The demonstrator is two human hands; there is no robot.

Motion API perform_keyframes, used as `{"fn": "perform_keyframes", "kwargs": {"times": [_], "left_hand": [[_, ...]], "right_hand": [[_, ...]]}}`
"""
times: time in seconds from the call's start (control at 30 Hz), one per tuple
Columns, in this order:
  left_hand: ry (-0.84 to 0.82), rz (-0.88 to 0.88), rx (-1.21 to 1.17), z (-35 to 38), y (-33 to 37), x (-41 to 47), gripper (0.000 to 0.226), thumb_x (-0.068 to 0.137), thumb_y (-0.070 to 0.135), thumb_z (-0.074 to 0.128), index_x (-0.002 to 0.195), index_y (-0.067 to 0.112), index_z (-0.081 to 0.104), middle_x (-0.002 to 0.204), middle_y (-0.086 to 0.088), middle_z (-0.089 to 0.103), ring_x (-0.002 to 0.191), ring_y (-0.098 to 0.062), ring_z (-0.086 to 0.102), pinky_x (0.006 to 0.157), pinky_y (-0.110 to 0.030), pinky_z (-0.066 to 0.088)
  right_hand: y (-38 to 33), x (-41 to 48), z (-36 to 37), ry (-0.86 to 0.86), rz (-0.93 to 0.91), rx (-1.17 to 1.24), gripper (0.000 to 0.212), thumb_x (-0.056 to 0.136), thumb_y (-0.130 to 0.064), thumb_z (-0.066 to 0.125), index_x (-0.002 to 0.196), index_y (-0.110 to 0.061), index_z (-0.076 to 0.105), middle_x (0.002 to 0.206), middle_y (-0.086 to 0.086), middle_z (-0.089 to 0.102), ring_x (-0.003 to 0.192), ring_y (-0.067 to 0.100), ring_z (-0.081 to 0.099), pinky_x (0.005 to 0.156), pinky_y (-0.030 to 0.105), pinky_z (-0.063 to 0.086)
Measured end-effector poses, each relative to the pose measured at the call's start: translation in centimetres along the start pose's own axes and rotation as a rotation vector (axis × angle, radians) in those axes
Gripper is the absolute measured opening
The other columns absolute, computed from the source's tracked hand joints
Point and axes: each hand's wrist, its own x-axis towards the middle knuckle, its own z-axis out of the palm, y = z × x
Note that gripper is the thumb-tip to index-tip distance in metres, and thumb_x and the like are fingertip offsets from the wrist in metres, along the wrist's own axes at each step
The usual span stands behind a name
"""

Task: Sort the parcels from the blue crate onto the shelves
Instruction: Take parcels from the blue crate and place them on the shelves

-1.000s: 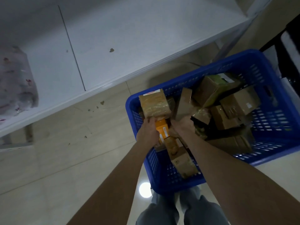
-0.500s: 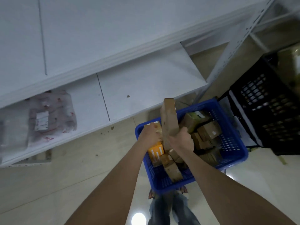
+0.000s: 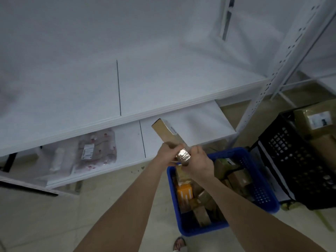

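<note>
A long flat cardboard parcel [image 3: 168,133] wrapped in clear tape is held up over the front edge of the lower white shelf [image 3: 192,124]. My left hand [image 3: 164,154] grips its near end from the left and my right hand [image 3: 199,160] grips it from the right. Below my hands, the blue crate [image 3: 261,188] stands on the floor, holding several brown parcels and an orange one [image 3: 184,194]. The upper white shelf [image 3: 72,84] stretches across the view above the parcel.
A plastic-bagged parcel with red marks [image 3: 97,150] and a clear bag [image 3: 58,160] lie on the lower shelf at left. A black crate [image 3: 298,160] with large cardboard parcels stands right of the blue crate. A perforated white shelf post [image 3: 276,70] rises at right.
The parcel has risen out of the blue crate to shelf height, tilting its far end left. My head has lifted, so the upper shelf now fills the view.
</note>
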Motion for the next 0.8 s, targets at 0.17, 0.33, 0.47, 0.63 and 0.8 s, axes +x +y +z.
{"fn": "perform_keyframes", "kwargs": {"times": [0.17,0.33,0.47,0.63,0.8], "left_hand": [[0.158,0.082,-0.053,-2.3,0.6,-3.3,0.014,0.086,0.014,0.061,0.098,0.01,0.058,0.103,-0.013,0.065,0.081,-0.02,0.063,0.08,-0.039,0.057],[0.158,0.134,-0.057,-4.4,2.1,-6.7,0.025,0.088,0.016,0.056,0.112,0.009,0.057,0.091,-0.006,0.065,0.077,-0.02,0.061,0.077,-0.035,0.055],[0.157,0.169,-0.064,-5.5,2.2,-8.6,0.024,0.09,0.016,0.051,0.111,0.008,0.059,0.093,-0.006,0.066,0.076,-0.02,0.061,0.071,-0.032,0.055],[0.253,0.228,0.252,-6.9,3.0,-9.8,0.028,0.087,0.011,0.048,0.111,0.008,0.061,0.079,-0.003,0.056,0.068,-0.019,0.049,0.058,-0.027,0.038],[0.262,0.22,0.581,-7.5,3.9,-10.7,0.051,0.082,0.002,0.038,0.125,0.021,0.059,0.117,-0.004,0.063,0.111,-0.025,0.056,0.081,-0.028,0.042]], "right_hand": [[-1.6,-1.7,-2.6,-0.051,-0.341,0.02,0.029,0.085,-0.049,0.062,0.094,-0.027,0.045,0.094,-0.01,0.046,0.083,0.01,0.054,0.066,0.025,0.046],[-1.3,-1.3,-5.5,0.073,0.041,0.34,0.029,0.094,-0.044,0.052,0.111,-0.021,0.049,0.115,0.0,0.05,0.093,0.014,0.055,0.074,0.028,0.047],[-1.4,-0.2,-7.3,-0.128,0.259,0.64,0.064,0.084,-0.039,0.069,0.137,-0.021,0.039,0.14,0.007,0.039,0.12,0.025,0.048,0.095,0.038,0.043],[-2.5,0.4,-9.9,-0.06,0.187,0.764,0.086,0.079,-0.036,0.074,0.149,-0.02,0.026,0.152,0.006,0.027,0.135,0.027,0.036,0.103,0.038,0.035],[-4.6,0.1,-12.6,-0.189,0.03,0.812,0.064,0.087,-0.03,0.067,0.144,-0.019,0.039,0.134,0.0,0.049,0.11,0.017,0.055,0.076,0.023,0.045]]}}
